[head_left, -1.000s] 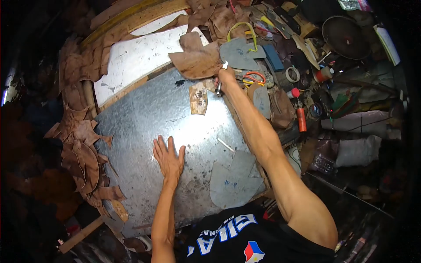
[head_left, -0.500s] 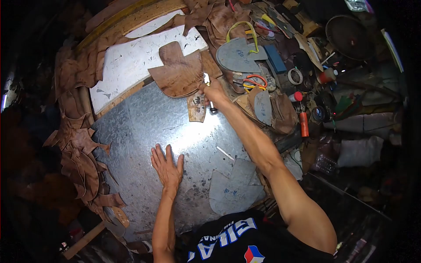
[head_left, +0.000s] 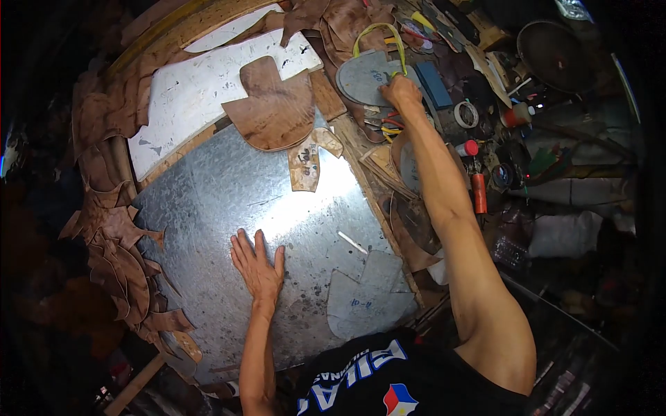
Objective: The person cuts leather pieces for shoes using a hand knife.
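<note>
My left hand (head_left: 258,270) lies flat on the grey metal sheet (head_left: 208,201), fingers spread. At the upper right, my right hand (head_left: 404,93) is closed at the edge of a grey shoe-part template (head_left: 364,78) with blue writing. A yellow strap (head_left: 399,43) loops over that template and reaches the fingers. What the right hand grips is hidden. Brown cut leather pieces (head_left: 274,107) lie at the sheet's far edge, partly over a white board (head_left: 187,90). Just below them is a tan marked pattern piece (head_left: 304,166).
A white stick (head_left: 352,242) and a grey template (head_left: 364,298) lie on the sheet near my body. Leather scraps (head_left: 121,263) pile along the left edge. To the right are a blue block (head_left: 433,86), a tape roll (head_left: 466,114) and a red-handled item (head_left: 479,193).
My right hand has moved up and right, from beside the brown leather to the grey template. The slim shiny tool it held is no longer visible. My left hand stays flat.
</note>
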The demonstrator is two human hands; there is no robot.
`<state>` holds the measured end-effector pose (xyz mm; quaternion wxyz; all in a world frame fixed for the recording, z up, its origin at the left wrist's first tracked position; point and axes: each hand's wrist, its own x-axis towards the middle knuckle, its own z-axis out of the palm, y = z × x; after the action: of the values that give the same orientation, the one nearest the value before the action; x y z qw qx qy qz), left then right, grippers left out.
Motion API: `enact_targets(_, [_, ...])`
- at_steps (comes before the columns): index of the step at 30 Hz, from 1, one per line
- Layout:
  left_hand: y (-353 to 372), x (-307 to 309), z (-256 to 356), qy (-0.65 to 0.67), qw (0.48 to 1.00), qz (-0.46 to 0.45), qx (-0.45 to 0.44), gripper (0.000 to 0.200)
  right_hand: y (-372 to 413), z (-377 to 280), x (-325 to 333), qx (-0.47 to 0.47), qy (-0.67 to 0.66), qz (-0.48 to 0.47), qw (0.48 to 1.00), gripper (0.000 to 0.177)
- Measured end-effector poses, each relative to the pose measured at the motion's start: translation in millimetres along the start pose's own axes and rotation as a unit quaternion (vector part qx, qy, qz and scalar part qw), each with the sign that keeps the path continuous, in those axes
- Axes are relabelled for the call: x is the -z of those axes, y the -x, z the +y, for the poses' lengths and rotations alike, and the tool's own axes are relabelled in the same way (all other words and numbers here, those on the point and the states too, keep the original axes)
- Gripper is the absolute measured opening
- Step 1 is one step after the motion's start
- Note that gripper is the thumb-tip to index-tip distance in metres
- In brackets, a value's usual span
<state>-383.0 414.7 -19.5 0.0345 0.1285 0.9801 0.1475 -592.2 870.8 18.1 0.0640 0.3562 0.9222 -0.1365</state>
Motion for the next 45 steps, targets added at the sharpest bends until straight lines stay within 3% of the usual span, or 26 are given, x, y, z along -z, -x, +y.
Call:
enact_targets(6, [0.3,1.7,-0.6,-0.007,1.0,0.0,-0.004,0.061,-11.6,12.3,-0.4,-0.046,-0.042,-0.001,0.998,0.056])
enact_targets(8, [-0.2,0.7,2.3,-0.008,1.0,-0.004,-0.001,0.061,-12.4,15.4,-8.7,-0.005,-0.057,0.025,0.998,0.052])
enact_targets(10, [-1.1,3.3,3.6,-0.031,0.999,-0.019,0.015,0.06,-9.7,21.0,-3.9,0.03,-0.049,-0.019,0.998,0.047])
enact_targets(12, [0.4,1.6,-1.7,-0.004,1.0,-0.008,0.008,0.061,-3.6,19.4,-14.3,0.067,-0.038,0.042,0.996,0.045])
enact_targets(14, [-0.3,0.0,-1.1,-0.01,1.0,-0.021,0.018,0.063,-25.4,34.0,-30.8,0.047,0.0,0.007,0.999,0.052])
enact_targets(17, [-0.7,4.6,-1.5,0.023,0.999,-0.037,0.024,0.065,0.8,23.2,-19.2,0.055,0.01,0.026,0.998,0.057])
enact_targets(22, [2.9,1.2,-5.4,0.054,0.998,-0.011,0.01,0.064,-5.1,29.6,-31.8,0.109,0.012,0.046,0.993,0.053])
enact_targets(24, [0.4,1.4,-2.7,0.028,0.999,-0.022,0.025,0.064,-22.4,46.2,-38.2,0.126,-0.007,0.029,0.992,0.054])
enact_targets(25, [-1.4,1.6,-0.6,0.041,0.999,-0.028,-0.007,0.064,-24.9,44.2,-35.1,0.125,0.033,0.008,0.992,0.055])
enact_targets(28, [-0.7,1.0,0.0,0.033,0.999,-0.03,-0.003,0.064,-9.4,27.1,-8.3,0.11,0.073,-0.029,0.991,0.053])
enact_targets(29, [0.3,0.6,-1.0,0.037,0.999,-0.014,-0.001,0.063,-9.0,21.3,-7.5,0.095,0.091,-0.03,0.991,0.045])
enact_targets(34, [1.4,3.6,-0.9,0.035,0.999,-0.009,0.008,0.063,-15.0,7.0,-5.2,0.094,0.132,-0.013,0.987,0.037])
enact_targets(40, [0.3,5.7,0.6,0.026,0.999,-0.025,0.01,0.062,-37.4,-34.9,-5.3,0.176,-0.042,0.075,0.981,0.034])
enact_targets(42, [0.3,5.3,0.4,0.023,0.999,-0.025,0.008,0.063,-64.5,-50.9,-20.4,0.267,-0.173,0.19,0.929,0.035])
enact_targets(45, [0.0,4.4,-0.7,0.019,0.999,-0.029,0.008,0.064,-79.6,-91.5,-5.7,0.254,-0.159,0.139,0.944,0.031])
